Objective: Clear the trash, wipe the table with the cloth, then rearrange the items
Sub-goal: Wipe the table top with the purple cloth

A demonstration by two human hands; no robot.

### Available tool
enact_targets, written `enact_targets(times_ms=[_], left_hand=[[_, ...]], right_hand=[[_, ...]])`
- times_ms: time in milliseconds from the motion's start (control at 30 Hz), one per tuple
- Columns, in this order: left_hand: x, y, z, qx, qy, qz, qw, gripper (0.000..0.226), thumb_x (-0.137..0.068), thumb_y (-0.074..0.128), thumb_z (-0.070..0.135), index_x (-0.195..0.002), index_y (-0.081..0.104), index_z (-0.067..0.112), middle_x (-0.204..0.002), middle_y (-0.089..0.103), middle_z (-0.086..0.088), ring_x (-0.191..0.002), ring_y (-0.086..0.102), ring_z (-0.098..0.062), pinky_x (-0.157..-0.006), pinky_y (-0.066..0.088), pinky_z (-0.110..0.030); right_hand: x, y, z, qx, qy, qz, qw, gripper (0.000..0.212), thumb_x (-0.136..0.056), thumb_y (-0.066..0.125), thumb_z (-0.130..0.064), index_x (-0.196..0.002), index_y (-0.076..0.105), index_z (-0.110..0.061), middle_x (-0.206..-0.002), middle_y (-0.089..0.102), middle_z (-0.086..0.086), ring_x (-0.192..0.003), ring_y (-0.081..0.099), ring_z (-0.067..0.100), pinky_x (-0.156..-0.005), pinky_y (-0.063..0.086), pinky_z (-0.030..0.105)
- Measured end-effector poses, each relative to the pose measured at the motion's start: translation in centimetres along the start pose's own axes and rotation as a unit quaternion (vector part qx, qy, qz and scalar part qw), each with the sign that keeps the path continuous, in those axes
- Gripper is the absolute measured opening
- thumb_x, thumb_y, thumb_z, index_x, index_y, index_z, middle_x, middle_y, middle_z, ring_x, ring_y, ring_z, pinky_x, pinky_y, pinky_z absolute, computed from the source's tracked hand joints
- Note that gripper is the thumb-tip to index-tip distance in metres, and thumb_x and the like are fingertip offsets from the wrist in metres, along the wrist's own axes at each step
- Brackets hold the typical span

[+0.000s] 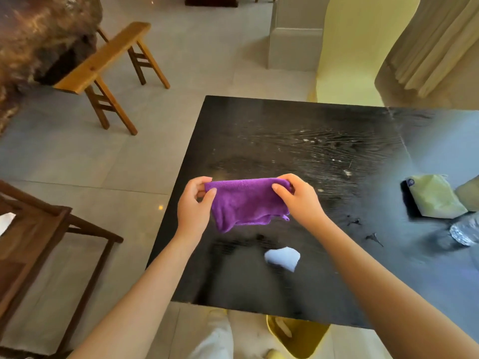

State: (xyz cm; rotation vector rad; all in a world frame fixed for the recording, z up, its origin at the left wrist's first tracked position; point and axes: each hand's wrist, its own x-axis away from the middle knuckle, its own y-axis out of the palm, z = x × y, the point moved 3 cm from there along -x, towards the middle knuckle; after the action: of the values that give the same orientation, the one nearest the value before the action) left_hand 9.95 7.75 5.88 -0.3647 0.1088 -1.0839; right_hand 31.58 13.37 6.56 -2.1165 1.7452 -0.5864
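The cloth (247,203) is pinched at its top edge by both hands, thumb and fingers (280,189) of the right hand (300,200) clenched on one corner and those of the left hand (194,206) on the other, so that it is held stretched between them above the table (285,130) with its lower edge hanging free. Just below the fingers a white scrap (282,258) is left on the surface, and beyond them pale crumbs and streaks are spread. Well to the right of the right hand, green pouches (435,198) and a crumpled clear wrapper (465,233) are lying. Wiping appears about to be begun; the cloth would best be folded into a flat pad and pressed down evenly, the crumbs being swept toward the near edge, under which a yellow bin (298,335) is seen, with the scrap cleared first
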Motion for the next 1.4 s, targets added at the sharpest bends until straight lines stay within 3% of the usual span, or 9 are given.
enact_targets(times_ms=[367, 467, 533, 700, 833, 967, 1200, 1300, 1400], left_hand=[[-17.6, 1.7, -5.0, -0.032, -0.031, -0.061, 0.997, 0.020, -0.086, 0.061, 0.007, -0.104, 0.061, 0.018, -0.106, 0.066, -0.003, -0.094, 0.061, -0.014, -0.080, 0.047, -0.018], [-22.4, 3.9, -6.4, -0.056, -0.060, -0.082, 0.993, 0.033, -0.090, 0.058, 0.014, -0.122, 0.057, 0.014, -0.120, 0.064, -0.006, -0.111, 0.060, -0.020, -0.093, 0.045, -0.026], [-24.0, 5.1, -7.9, -0.132, -0.056, -0.099, 0.985, 0.042, -0.095, 0.050, 0.020, -0.136, 0.046, 0.014, -0.136, 0.055, -0.006, -0.125, 0.051, -0.021, -0.102, 0.039, -0.030], [-21.8, 5.2, -14.0, -0.420, 0.051, -0.140, 0.895, 0.053, -0.099, 0.031, 0.033, -0.147, 0.025, 0.011, -0.157, 0.022, -0.013, -0.146, 0.018, -0.027, -0.120, 0.015, -0.042], [-18.4, 5.0, -16.7, -0.514, 0.071, -0.151, 0.841, 0.069, -0.097, 0.002, 0.048, -0.144, 0.030, 0.006, -0.152, 0.030, -0.017, -0.142, 0.027, -0.032, -0.115, 0.021, -0.048], [-17.9, 4.9, -17.4, -0.542, 0.085, -0.140, 0.824, 0.073, -0.095, -0.003, 0.051, -0.144, 0.028, 0.006, -0.152, 0.030, -0.017, -0.143, 0.026, -0.031, -0.115, 0.022, -0.049], [-17.7, 5.0, -17.6, -0.547, 0.108, -0.113, 0.822, 0.072, -0.092, 0.004, 0.052, -0.148, 0.019, 0.009, -0.157, 0.017, -0.012, -0.146, 0.012, -0.025, -0.120, 0.011, -0.046], [-17.7, 5.0, -17.5, -0.548, 0.113, -0.106, 0.822, 0.072, -0.091, 0.002, 0.052, -0.148, 0.016, 0.010, -0.158, 0.016, -0.011, -0.147, 0.011, -0.025, -0.120, 0.008, -0.044], [-17.6, 5.0, -17.5, -0.545, 0.116, -0.107, 0.824, 0.074, -0.089, -0.003, 0.054, -0.148, 0.011, 0.012, -0.159, 0.010, -0.009, -0.148, 0.006, -0.023, -0.121, 0.005, -0.043]], right_hand=[[-14.3, 7.6, 1.8, 0.038, 0.093, 0.029, 0.995, 0.012, -0.092, 0.055, -0.022, -0.097, 0.062, -0.014, -0.083, 0.060, -0.003, -0.078, 0.052, 0.015, -0.059, 0.037, 0.014], [-19.4, 9.0, 3.2, 0.098, 0.119, 0.054, 0.987, 0.028, -0.092, 0.054, -0.024, -0.116, 0.057, -0.010, -0.108, 0.062, 0.009, -0.100, 0.056, 0.027, -0.079, 0.043, 0.028], [-21.6, 10.7, 4.2, 0.237, 0.075, 0.058, 0.967, 0.049, -0.091, 0.051, -0.035, -0.133, 0.046, -0.009, -0.129, 0.053, 0.015, -0.117, 0.048, 0.035, -0.097, 0.038, 0.039], [-22.0, 19.6, 6.6, 0.410, -0.095, -0.165, 0.892, 0.076, -0.081, 0.025, -0.069, -0.148, 0.020, -0.032, -0.159, 0.015, 0.004, -0.146, 0.006, 0.036, -0.115, 0.002, 0.058], [-22.3, 21.4, 8.1, 0.424, -0.111, -0.126, 0.890, 0.073, -0.080, 0.028, -0.072, -0.146, 0.021, -0.041, -0.160, 0.014, -0.001, -0.147, 0.004, 0.034, -0.112, -0.001, 0.063], [-22.2, 21.0, 8.2, 0.421, -0.134, -0.095, 0.892, 0.064, -0.085, 0.029, -0.067, -0.143, 0.026, -0.042, -0.158, 0.022, -0.002, -0.146, 0.011, 0.034, -0.111, 0.003, 0.063], [-21.7, 19.8, 9.0, 0.382, -0.152, -0.022, 0.911, 0.045, -0.092, 0.033, -0.036, -0.132, 0.053, -0.028, -0.142, 0.050, -0.003, -0.134, 0.044, 0.024, -0.109, 0.034, 0.048], [-21.6, 18.4, 9.5, 0.350, -0.169, 0.022, 0.921, 0.037, -0.085, 0.044, -0.021, -0.113, 0.068, -0.015, -0.126, 0.065, 0.004, -0.119, 0.059, 0.025, -0.095, 0.050, 0.040], [-21.0, 15.1, 11.5, 0.359, -0.155, 0.051, 0.919, 0.037, -0.082, 0.042, -0.017, -0.105, 0.070, -0.012, -0.120, 0.068, 0.006, -0.113, 0.062, 0.026, -0.089, 0.051, 0.034]])
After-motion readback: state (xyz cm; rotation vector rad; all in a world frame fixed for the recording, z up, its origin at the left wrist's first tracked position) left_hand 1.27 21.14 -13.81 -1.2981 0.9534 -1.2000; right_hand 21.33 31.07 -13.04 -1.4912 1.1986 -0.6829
